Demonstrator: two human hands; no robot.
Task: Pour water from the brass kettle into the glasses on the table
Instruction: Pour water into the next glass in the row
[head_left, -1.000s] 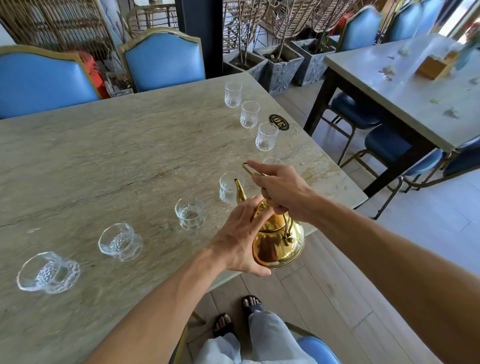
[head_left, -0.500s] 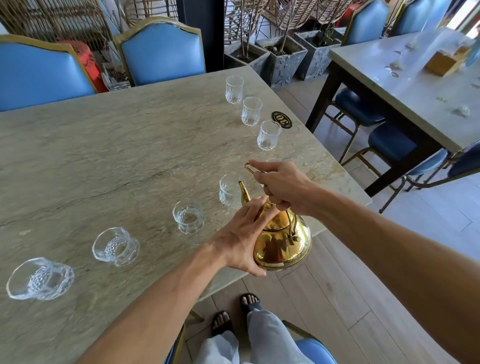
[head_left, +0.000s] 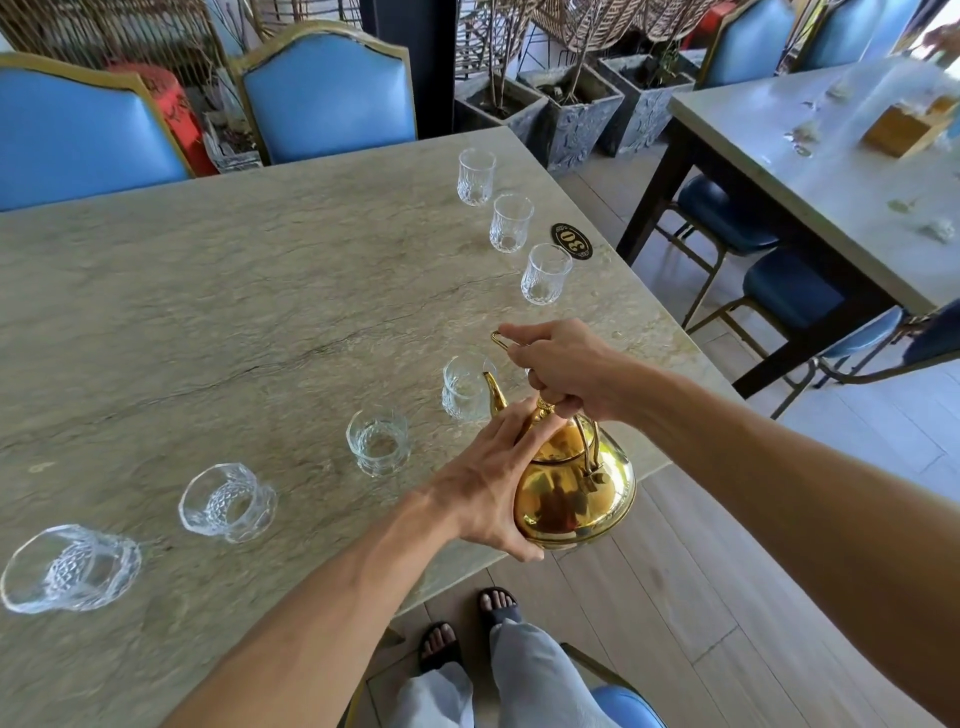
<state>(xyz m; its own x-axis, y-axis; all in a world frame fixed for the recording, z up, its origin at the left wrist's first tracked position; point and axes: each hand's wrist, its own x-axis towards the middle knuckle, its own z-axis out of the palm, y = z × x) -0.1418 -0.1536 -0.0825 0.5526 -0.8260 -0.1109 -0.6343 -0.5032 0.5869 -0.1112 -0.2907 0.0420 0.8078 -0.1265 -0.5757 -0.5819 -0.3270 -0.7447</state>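
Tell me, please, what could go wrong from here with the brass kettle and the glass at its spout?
1. The spout of the brass kettle sits near the rim of the glass, not clearly over its middle, so water may run onto the table.
2. The kettle's body hangs past the table edge, above the person's feet. If the right hand on the handle or the left hand on the lid slips, it may fall there.

Brass kettle handle (head_left: 586, 451) mostly beneath the gripping right hand (head_left: 563, 371).
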